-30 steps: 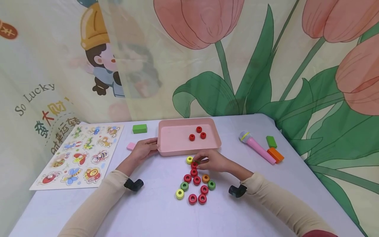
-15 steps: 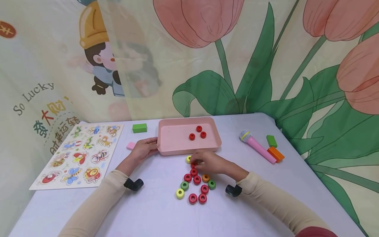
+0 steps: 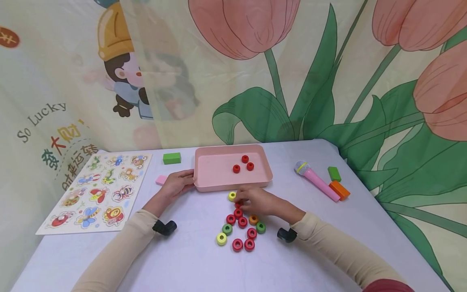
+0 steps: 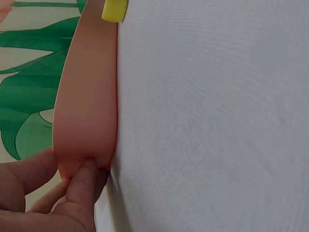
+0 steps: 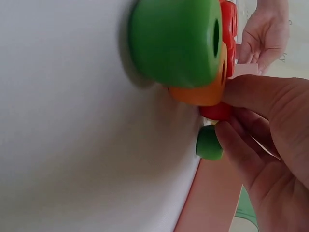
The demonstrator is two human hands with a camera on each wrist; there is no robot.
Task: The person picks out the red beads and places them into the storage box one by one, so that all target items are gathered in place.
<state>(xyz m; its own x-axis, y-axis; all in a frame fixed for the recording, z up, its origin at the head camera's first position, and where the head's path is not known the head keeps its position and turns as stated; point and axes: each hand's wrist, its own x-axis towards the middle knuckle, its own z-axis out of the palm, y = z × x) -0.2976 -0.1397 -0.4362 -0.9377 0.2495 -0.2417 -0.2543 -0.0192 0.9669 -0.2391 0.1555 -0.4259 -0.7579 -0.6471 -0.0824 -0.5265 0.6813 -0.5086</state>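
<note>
At the left end of the pink tray (image 3: 219,188), my left hand (image 3: 177,184) grips the corner. The left wrist view shows its fingertips (image 4: 87,166) against the tray's outer wall (image 4: 87,96). Three red beads (image 3: 245,159) lie inside the tray. Just in front of it, my right hand (image 3: 257,200) pinches a red bead (image 5: 216,112) between thumb and finger. A yellow bead (image 3: 232,196) sits by its fingertips. In the right wrist view, a green bead (image 5: 209,143) shows beyond the fingers; the hand hides it from the head view.
Towards me lie more red beads (image 3: 237,245), an orange bead (image 3: 253,220), green beads (image 3: 260,227) and a yellow bead (image 3: 221,239). A sticker sheet (image 3: 98,190) and green block (image 3: 172,158) are left; a pink toy microphone (image 3: 317,181) and orange block (image 3: 339,190) are right.
My right hand has shifted slightly left, closing its fingers over the red bead and covering the green one. The yellow bead beside it has slid slightly left. The left hand stays at the tray.
</note>
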